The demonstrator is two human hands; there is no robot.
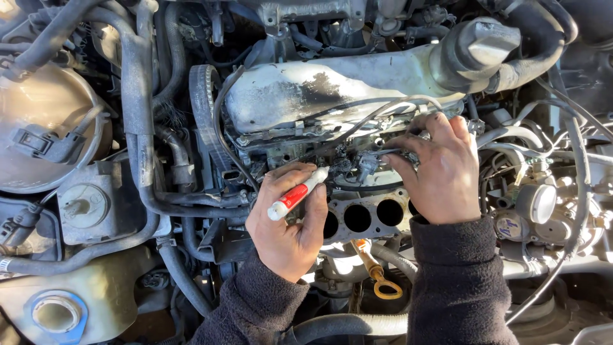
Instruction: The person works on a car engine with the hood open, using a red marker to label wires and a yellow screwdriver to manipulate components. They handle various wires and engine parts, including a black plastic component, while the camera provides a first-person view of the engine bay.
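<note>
My left hand holds a small white and red tube, its nozzle pointing up and right toward the engine's side face. My right hand rests on that face, fingers curled around a small metal fitting and thin black cables. Below both hands, a metal flange with round ports shows several dark holes. The worn, pale valve cover lies just above my hands. Both sleeves are dark fleece.
A toothed timing belt runs at the left of the valve cover. Thick black hoses cross on the left beside a round reservoir. A yellow dipstick loop hangs below the ports. Wires and a round component crowd the right.
</note>
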